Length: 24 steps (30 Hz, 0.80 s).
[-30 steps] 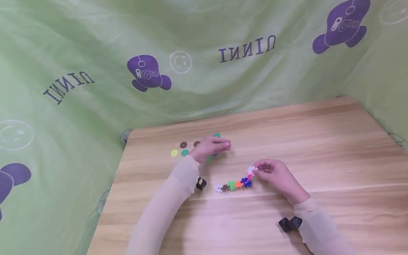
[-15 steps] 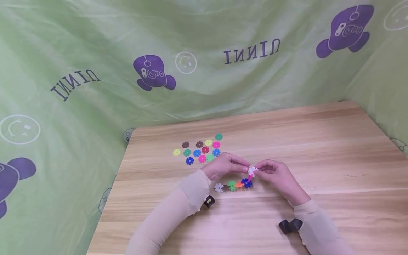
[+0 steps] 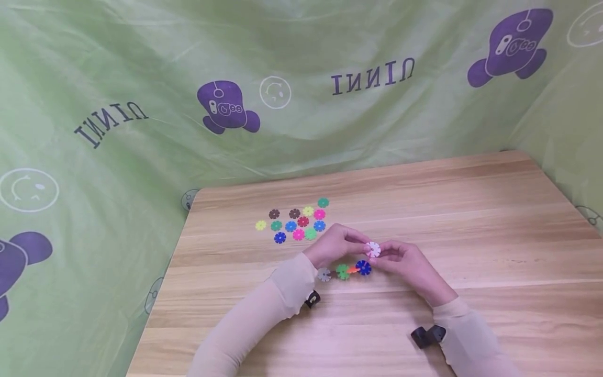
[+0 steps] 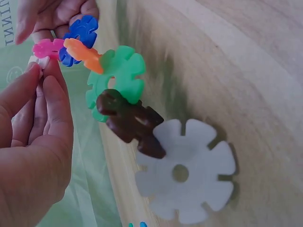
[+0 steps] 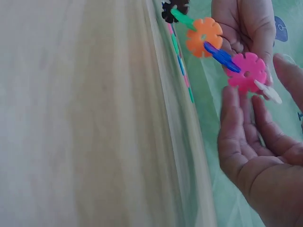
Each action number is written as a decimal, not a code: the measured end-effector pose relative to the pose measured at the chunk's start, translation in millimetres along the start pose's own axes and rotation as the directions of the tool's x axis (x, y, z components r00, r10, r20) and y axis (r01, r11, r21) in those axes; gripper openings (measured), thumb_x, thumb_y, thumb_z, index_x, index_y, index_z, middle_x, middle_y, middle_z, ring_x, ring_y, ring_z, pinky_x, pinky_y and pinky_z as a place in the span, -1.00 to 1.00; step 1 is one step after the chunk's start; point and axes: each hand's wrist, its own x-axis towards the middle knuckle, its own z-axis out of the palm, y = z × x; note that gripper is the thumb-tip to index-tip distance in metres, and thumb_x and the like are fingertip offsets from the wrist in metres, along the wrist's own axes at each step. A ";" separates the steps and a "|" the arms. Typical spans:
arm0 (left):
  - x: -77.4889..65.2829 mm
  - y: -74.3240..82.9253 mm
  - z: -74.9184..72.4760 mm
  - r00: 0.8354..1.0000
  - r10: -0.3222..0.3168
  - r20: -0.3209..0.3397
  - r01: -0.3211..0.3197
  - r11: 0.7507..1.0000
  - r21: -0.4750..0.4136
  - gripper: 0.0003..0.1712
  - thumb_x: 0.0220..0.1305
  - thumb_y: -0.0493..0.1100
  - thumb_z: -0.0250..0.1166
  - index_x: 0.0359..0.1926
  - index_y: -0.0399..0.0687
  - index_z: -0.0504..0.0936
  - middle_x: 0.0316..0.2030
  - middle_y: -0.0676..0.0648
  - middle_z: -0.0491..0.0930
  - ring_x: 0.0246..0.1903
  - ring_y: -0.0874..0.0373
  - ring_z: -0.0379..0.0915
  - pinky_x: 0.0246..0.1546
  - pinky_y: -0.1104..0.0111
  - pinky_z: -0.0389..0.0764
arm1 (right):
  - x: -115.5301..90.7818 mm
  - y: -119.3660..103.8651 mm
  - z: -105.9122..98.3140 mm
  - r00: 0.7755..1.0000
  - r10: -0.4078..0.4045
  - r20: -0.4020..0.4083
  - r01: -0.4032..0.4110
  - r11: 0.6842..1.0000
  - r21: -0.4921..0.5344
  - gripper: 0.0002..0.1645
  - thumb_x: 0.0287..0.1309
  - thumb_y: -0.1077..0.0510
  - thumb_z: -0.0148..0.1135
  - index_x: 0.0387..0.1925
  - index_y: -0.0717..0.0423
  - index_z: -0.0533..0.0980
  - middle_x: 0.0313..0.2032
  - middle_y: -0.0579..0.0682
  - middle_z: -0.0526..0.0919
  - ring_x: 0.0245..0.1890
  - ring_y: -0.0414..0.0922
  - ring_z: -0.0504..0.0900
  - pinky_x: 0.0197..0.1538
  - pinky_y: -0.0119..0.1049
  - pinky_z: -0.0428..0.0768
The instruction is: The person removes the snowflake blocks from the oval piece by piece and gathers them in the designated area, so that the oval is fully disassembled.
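A chain of notched, flower-shaped plastic discs hangs between the hands: white, pink, blue, orange, green, brown and greyish white. My left hand [image 3: 332,246] pinches the white disc [image 3: 373,249] at the raised end between thumb and finger. At that end too is my right hand [image 3: 409,266], fingers beside the pink disc [image 5: 247,72] and thumb standing apart; whether they touch it is hard to tell. Below hang the blue disc [image 3: 363,267], orange disc [image 5: 204,37] and green disc [image 4: 118,80]. Past the brown disc [image 4: 130,122], the greyish-white disc [image 4: 187,172] ends the chain.
Several loose flower discs in mixed colours lie flat at the table's back left, among them a red disc [image 3: 303,221] and a yellow disc [image 3: 261,225]. The wooden table [image 3: 471,220] meets a green printed curtain [image 3: 301,131] behind. Black wrist devices [image 3: 427,336] sit under both sleeves.
My left hand has come from over the loose discs, rightward and nearer, to the white disc. It pinches that disc now. My right hand's fingers have spread from it, and the chain's end has turned slightly.
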 end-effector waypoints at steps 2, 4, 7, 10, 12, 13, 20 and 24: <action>0.8 0.0 -0.6 1.000 0.003 -0.003 -0.003 1.000 0.000 -0.80 0.15 -0.26 0.43 -0.17 -0.03 0.77 -0.24 0.04 0.77 -0.19 0.25 0.65 0.02 0.33 0.64 | 0.1 1.1 1.7 1.000 0.004 0.014 -0.004 1.000 0.003 -0.36 0.07 -0.03 0.47 0.07 0.28 0.51 -0.09 0.13 0.74 -0.09 -0.15 0.72 -0.01 -0.46 0.60; 2.0 -0.3 -0.8 1.000 0.004 0.003 -0.004 1.000 -0.010 -0.80 0.16 -0.27 0.43 -0.16 -0.04 0.77 -0.23 0.03 0.77 -0.20 0.24 0.66 0.02 0.33 0.65 | 0.5 2.0 3.3 1.000 0.001 0.018 -0.001 1.000 0.000 -0.33 0.06 -0.04 0.48 0.08 0.28 0.51 -0.07 0.14 0.73 -0.08 -0.13 0.73 -0.02 -0.46 0.62; 4.3 -0.9 -0.4 1.000 0.005 0.002 -0.005 1.000 -0.010 -0.80 0.16 -0.24 0.43 -0.15 -0.03 0.77 -0.24 0.05 0.77 -0.21 0.26 0.66 -0.02 0.37 0.65 | 0.9 2.1 5.7 1.000 0.004 0.004 -0.004 1.000 -0.006 -0.33 0.04 -0.08 0.48 0.07 0.27 0.52 -0.07 0.12 0.74 -0.07 -0.12 0.73 -0.04 -0.47 0.62; 5.6 -0.4 0.3 1.000 0.003 0.001 -0.003 1.000 -0.021 -0.79 0.14 -0.24 0.45 -0.15 -0.03 0.77 -0.24 0.05 0.77 -0.20 0.26 0.65 -0.03 0.40 0.64 | 1.3 1.8 7.1 1.000 -0.001 -0.009 0.001 1.000 -0.010 -0.34 0.05 -0.08 0.48 0.06 0.27 0.53 -0.08 0.12 0.74 -0.08 -0.11 0.73 -0.07 -0.46 0.64; 5.6 0.4 0.9 1.000 0.011 -0.003 -0.011 1.000 -0.012 -0.79 0.14 -0.23 0.46 -0.16 -0.03 0.77 -0.25 0.06 0.76 -0.20 0.26 0.64 -0.03 0.41 0.63 | 1.4 1.2 7.8 1.000 -0.005 -0.016 0.004 1.000 -0.002 -0.34 0.04 -0.05 0.49 0.06 0.29 0.53 -0.08 0.15 0.74 -0.08 -0.09 0.74 -0.07 -0.45 0.65; 5.1 1.0 1.1 1.000 0.019 -0.005 -0.019 1.000 0.002 -0.79 0.14 -0.22 0.46 -0.16 -0.03 0.77 -0.25 0.06 0.76 -0.21 0.26 0.64 -0.04 0.41 0.63 | 1.5 1.0 8.2 1.000 -0.006 -0.018 0.006 1.000 0.001 -0.34 0.04 -0.04 0.49 0.06 0.29 0.53 -0.08 0.16 0.74 -0.08 -0.08 0.74 -0.08 -0.44 0.65; 1.2 3.7 8.1 0.997 0.073 -0.038 -0.067 0.988 0.141 -0.91 0.27 -0.21 0.35 -0.20 -0.03 0.70 -0.30 0.07 0.69 -0.24 0.28 0.61 -0.10 0.46 0.63 | 2.4 -1.3 10.3 0.999 0.013 -0.034 -0.013 1.000 0.007 -0.34 0.03 -0.01 0.50 0.06 0.33 0.52 -0.05 0.18 0.72 -0.09 -0.12 0.73 -0.10 -0.45 0.66; 0.0 4.1 13.3 0.995 0.076 -0.070 -0.063 0.984 0.167 -0.94 0.32 -0.27 0.28 -0.22 -0.05 0.64 -0.26 0.05 0.66 -0.21 0.27 0.59 -0.05 0.46 0.64 | 2.0 -4.6 11.5 0.999 0.017 -0.048 -0.017 1.000 0.015 -0.34 0.03 0.00 0.51 0.05 0.35 0.53 -0.08 0.18 0.73 -0.13 -0.16 0.74 -0.11 -0.45 0.66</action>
